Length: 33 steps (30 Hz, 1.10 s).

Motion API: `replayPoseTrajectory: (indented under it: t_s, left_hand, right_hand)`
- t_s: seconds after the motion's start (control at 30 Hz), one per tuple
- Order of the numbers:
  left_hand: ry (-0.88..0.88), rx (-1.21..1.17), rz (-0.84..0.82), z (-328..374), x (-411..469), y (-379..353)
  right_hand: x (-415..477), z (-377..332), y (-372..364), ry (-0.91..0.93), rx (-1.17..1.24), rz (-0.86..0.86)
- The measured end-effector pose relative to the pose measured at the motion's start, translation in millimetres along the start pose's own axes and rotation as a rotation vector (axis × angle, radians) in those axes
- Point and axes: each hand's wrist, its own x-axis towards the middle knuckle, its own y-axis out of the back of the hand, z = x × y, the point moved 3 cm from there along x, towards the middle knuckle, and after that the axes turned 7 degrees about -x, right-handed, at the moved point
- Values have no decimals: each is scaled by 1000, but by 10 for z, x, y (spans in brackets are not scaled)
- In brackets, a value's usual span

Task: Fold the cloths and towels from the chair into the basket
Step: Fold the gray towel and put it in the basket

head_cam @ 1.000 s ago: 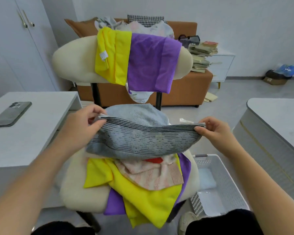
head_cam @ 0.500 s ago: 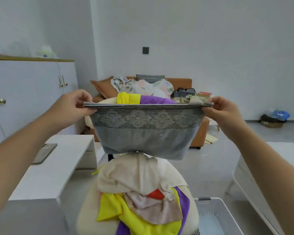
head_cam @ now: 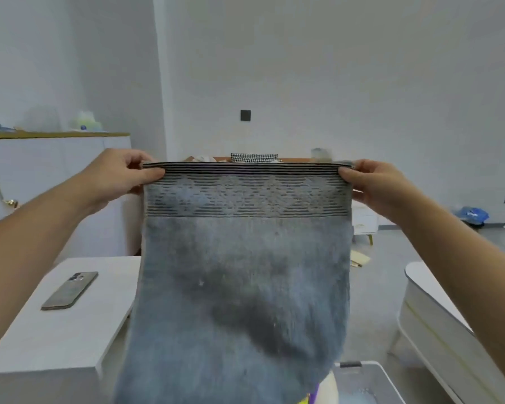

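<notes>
A grey towel with a dark striped band along its top hangs full length in front of me. My left hand pinches its top left corner and my right hand pinches the top right corner, holding the edge stretched flat at chest height. The towel hides the chair and the pile of cloths behind it; only a sliver of cream seat with a bit of purple and yellow cloth shows at the bottom. The white basket sits on the floor at the lower right, partly cut off.
A white table with a phone on it stands at my left. A white rounded table is at the right. White cabinets line the left wall, and a sofa back peeks over the towel.
Both hands lifted the towel off the pile on the chair and raised it. It has unfolded and now hangs full length, covering the chair. The view tilted upward.
</notes>
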Motion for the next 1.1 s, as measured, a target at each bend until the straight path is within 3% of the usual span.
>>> replayPoseTrajectory:
  t_s: [0.33,0.77,1.1]
  left_hand:
    - [227,-144,-114,-158,-92,-121]
    - [267,-142,-95,-249,-62,-150]
    - [299,171,-16,-1419,416,-602]
  right_hand:
    - [-57,21,-74,-64,-87,-25]
    - [26,139,-109,-154,-65,-13]
    - [552,1396,-424,-310,-481,47]
